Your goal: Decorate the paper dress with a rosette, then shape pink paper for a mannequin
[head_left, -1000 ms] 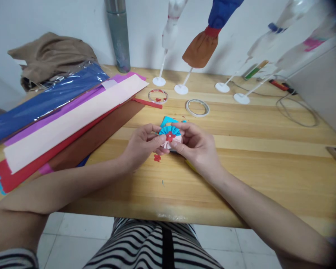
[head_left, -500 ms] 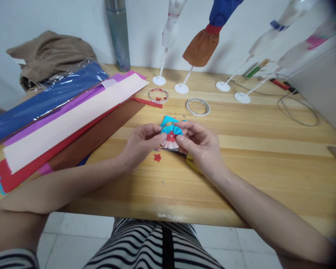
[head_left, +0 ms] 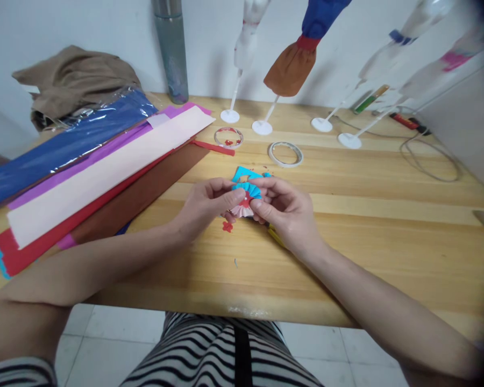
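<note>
Between my two hands is a pleated paper rosette (head_left: pixel 248 190), blue along the top and pale pink below, with a red flower shape and a small light bead at its middle. My left hand (head_left: pixel 207 203) pinches its left side, thumb over the front. The right side is gripped by my right hand (head_left: pixel 288 207), thumb low on the edge. Just beneath, a red paper flower (head_left: pixel 227 227) lies on the table. Behind the rosette rests a cut piece of blue paper (head_left: pixel 242 173). Yellow-handled scissors (head_left: pixel 276 235) lie mostly hidden under my right hand.
Two tape rolls (head_left: pixel 285 154) lie beyond my hands, the left one holding red bits. Long sheets of coloured paper (head_left: pixel 108 174) cover the left side. Several small mannequins on stands (head_left: pixel 262 127) line the back, near a tall bottle (head_left: pixel 171 59). A cable (head_left: pixel 431 174) coils at right.
My left thumb has slid inward onto the front of the rosette, and the rosette is slightly turned. Both hands have shifted only a little, covering more of the scissors.
</note>
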A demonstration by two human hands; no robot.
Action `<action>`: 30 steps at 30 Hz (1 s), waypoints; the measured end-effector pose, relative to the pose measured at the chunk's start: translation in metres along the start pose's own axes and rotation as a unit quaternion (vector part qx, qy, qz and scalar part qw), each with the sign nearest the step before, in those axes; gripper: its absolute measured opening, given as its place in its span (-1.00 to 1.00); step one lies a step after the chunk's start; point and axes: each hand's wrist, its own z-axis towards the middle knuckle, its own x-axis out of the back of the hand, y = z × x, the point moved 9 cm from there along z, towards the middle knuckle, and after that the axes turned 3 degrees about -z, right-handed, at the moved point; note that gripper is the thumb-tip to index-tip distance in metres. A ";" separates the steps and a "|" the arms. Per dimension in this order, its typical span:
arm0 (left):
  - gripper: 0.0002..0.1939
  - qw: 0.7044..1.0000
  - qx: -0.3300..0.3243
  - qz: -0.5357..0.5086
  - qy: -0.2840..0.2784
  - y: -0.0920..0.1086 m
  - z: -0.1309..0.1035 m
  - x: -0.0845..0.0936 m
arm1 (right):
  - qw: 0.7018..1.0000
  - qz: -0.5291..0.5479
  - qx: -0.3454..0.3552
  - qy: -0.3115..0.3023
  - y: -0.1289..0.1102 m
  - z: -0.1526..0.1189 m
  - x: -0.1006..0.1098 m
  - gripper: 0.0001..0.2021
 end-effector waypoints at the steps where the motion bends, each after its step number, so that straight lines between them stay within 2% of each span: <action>1: -0.59 1.000 -0.001 0.011 -0.005 0.001 0.000 -0.001 | 1.000 -0.006 -0.001 -0.003 0.000 0.000 0.000 -0.72; 5: -0.64 1.000 -0.008 0.014 -0.017 0.003 -0.001 -0.004 | 1.000 -0.010 -0.011 -0.002 0.001 0.000 -0.001 -0.70; 9: -0.79 1.000 -0.002 0.018 -0.014 0.005 -0.001 -0.006 | 1.000 -0.008 0.010 0.002 -0.005 -0.002 -0.001 -0.74; 13: -0.86 1.000 0.010 0.023 -0.011 0.005 -0.001 -0.009 | 0.999 -0.035 0.027 0.011 -0.011 -0.004 -0.001 -0.75; 21: -0.86 1.000 0.009 0.020 -0.007 0.004 -0.001 -0.008 | 0.999 -0.026 0.038 -0.001 -0.015 -0.005 -0.005 -0.76; 24: -0.86 1.000 0.010 0.024 0.007 0.004 0.000 -0.004 | 0.999 -0.032 0.039 0.016 -0.015 -0.006 0.000 -0.73; 28: -0.81 0.999 -0.025 0.011 0.032 0.015 0.004 0.004 | 0.996 -0.029 0.052 0.065 -0.017 -0.006 0.012 -0.77; 30: -0.78 0.998 -0.044 0.006 0.035 0.022 0.004 0.006 | 0.996 -0.051 0.046 0.058 -0.015 -0.005 0.009 -0.85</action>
